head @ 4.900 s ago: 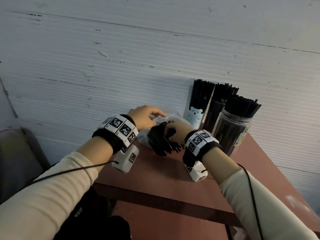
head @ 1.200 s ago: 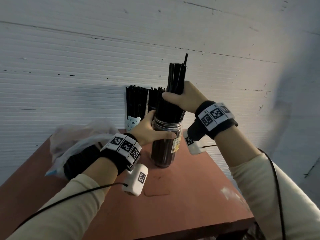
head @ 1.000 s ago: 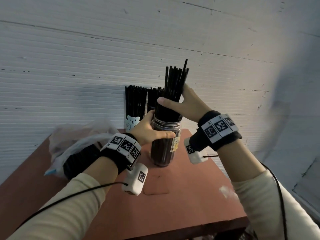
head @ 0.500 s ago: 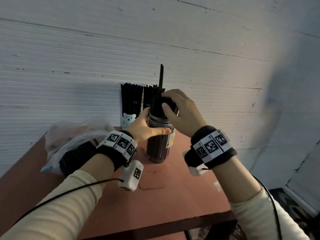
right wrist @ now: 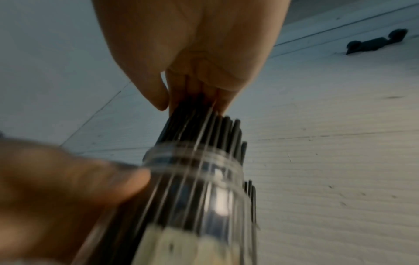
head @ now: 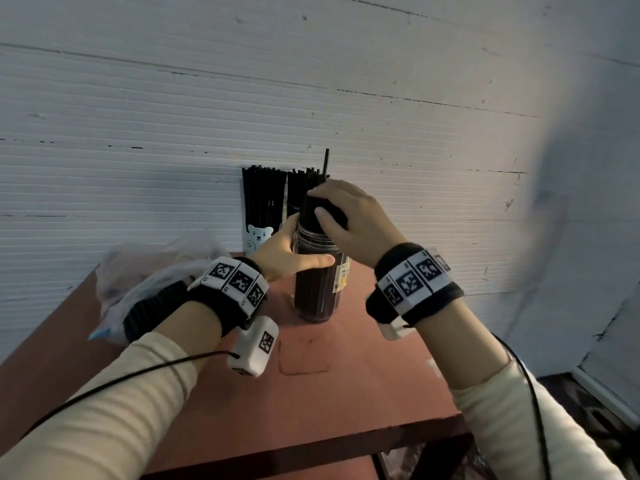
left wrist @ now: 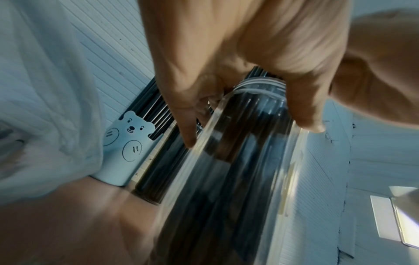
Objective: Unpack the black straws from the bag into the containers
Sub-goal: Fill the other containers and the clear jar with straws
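A clear jar (head: 316,285) packed with black straws (head: 313,211) stands upright on the reddish table (head: 363,382). My left hand (head: 294,255) grips the jar just below its threaded rim, thumb across the front. My right hand (head: 341,213) is cupped over the straw tops, with fingers and thumb curled round the bundle (right wrist: 204,129). One single straw (head: 326,164) sticks up above the hand. The crumpled clear bag (head: 145,271) lies at the left and holds more black straws (head: 152,306).
Behind the jar, against the white ribbed wall, stand a pale bear cup (head: 259,235) and a dark container (head: 300,188), both full of black straws. The table's front edge (head: 311,452) is near me and its right edge is close to my right forearm.
My right hand has come down with the raised bundle, so the straws now sit deep in the jar with the hand on top. My left hand has kept its grip on the jar.
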Action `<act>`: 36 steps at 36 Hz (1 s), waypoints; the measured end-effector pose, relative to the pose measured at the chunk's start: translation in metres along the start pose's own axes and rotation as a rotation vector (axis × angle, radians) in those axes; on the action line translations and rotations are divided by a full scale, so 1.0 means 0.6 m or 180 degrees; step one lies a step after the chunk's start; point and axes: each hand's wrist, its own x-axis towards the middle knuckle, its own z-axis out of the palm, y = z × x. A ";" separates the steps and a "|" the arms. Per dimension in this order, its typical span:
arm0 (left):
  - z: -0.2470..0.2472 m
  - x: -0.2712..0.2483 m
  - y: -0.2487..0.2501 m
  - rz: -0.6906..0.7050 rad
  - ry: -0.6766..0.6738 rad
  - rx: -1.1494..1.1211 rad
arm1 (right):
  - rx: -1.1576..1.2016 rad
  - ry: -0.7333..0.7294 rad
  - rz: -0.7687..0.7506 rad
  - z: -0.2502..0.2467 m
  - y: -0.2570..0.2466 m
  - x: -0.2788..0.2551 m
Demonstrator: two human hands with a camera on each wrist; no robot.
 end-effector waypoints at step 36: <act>0.004 -0.020 -0.002 -0.0149 -0.0262 0.0094 | -0.0219 0.0021 0.0228 0.019 -0.022 -0.011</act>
